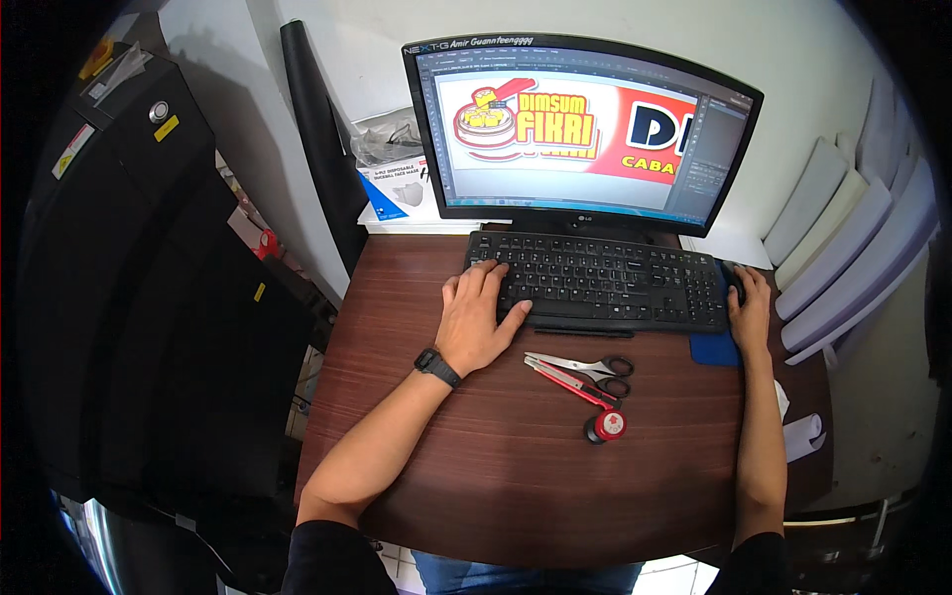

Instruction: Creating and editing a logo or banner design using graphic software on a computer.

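Observation:
My left hand (474, 322), with a black watch on its wrist, rests at the left end of a black keyboard (605, 280). Its fingers are spread over the keys, and the thumb lies near the front edge. At the keyboard's right end, my right hand (751, 315) curls over a black computer mouse (735, 283), partly hidden by the fingers, on a blue mouse pad (712, 348). Behind the keyboard stands a monitor (570, 129) showing a red, yellow and white banner design. Scissors (600, 369) and a red cutter knife (567, 382) lie in front of the keyboard.
A small round red-and-black object (611, 425) sits by the cutter on the dark wooden desk (476, 476). A face mask box (409, 195) stands behind left. Large rolls (848, 238) lean at the right, with a smaller white roll (801, 437) nearer. A tall black machine (149, 297) flanks the desk's left.

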Available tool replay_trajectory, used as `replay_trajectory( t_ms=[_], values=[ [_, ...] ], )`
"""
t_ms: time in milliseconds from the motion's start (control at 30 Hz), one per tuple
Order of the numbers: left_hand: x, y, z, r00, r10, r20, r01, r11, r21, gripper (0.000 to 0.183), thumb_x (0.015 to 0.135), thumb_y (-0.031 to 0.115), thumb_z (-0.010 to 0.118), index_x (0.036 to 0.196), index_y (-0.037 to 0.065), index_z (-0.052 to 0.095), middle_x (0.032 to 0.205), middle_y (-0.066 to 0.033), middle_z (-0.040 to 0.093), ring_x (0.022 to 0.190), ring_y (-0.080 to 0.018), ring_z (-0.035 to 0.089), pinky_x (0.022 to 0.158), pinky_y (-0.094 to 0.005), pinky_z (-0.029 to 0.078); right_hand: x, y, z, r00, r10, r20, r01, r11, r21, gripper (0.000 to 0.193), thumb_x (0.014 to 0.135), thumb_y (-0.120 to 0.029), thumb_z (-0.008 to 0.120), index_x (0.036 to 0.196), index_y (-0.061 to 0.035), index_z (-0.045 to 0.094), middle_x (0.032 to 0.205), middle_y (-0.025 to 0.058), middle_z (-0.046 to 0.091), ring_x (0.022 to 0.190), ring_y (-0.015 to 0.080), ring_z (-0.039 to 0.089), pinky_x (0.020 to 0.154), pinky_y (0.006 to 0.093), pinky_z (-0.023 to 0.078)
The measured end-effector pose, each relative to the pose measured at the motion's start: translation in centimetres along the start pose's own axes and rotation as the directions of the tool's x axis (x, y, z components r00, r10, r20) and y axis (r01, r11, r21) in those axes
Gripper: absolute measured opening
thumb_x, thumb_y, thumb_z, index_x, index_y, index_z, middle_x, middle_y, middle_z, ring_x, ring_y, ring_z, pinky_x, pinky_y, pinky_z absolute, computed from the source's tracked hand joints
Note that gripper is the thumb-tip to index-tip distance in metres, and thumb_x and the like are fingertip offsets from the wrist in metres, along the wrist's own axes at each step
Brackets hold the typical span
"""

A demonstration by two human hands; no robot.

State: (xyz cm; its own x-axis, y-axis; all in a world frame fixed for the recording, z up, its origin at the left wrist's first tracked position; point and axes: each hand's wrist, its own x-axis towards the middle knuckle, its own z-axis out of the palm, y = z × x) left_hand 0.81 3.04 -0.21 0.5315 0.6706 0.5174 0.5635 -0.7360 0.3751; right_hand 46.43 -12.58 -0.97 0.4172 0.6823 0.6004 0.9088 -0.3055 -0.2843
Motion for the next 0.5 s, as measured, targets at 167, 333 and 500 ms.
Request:
replay_trajectory(
  t_ms=[167,333,500],
  values=[
    [0.04,0.07,-0.16,1.000,0.002,0.002,-0.002,1.000,-0.003,0.062,0.097,0.039,0.065,0.140,-0.004,0.052,0.142,-0.0199,0.051,0.135,-0.0340,0.046,0.114,-0.0495,0.028,0.04,0.07,0.08,1.000,-0.007,-0.003,0.007,1.000,-0.010,0.041,0.093,-0.007,0.066,0.133,-0.0055,0.064,0.139,0.0190,0.056,0.129,0.0388,0.052,0.110,0.0455,0.043],
    [-0.03,-0.04,-0.05,1.000,0.001,0.001,-0.001,1.000,0.004,0.062,0.097,0.039,0.065,0.139,-0.004,0.053,0.141,-0.0203,0.051,0.135,-0.0342,0.046,0.114,-0.0495,0.028,-0.01,-0.27,-0.01,1.000,-0.006,-0.001,0.006,1.000,-0.002,0.041,0.093,-0.007,0.066,0.134,-0.0051,0.064,0.139,0.0193,0.056,0.129,0.0387,0.052,0.110,0.0454,0.043],
    [0.00,-0.09,0.00,1.000,0.005,-0.005,-0.005,1.000,0.005,0.062,0.096,0.039,0.065,0.139,-0.004,0.053,0.141,-0.0205,0.051,0.135,-0.0349,0.046,0.114,-0.0493,0.028,-0.03,-0.17,0.03,1.000,-0.007,0.000,0.007,1.000,-0.002,0.041,0.093,-0.007,0.066,0.134,-0.0060,0.064,0.139,0.0191,0.056,0.129,0.0389,0.052,0.110,0.0453,0.044]
  ],
)
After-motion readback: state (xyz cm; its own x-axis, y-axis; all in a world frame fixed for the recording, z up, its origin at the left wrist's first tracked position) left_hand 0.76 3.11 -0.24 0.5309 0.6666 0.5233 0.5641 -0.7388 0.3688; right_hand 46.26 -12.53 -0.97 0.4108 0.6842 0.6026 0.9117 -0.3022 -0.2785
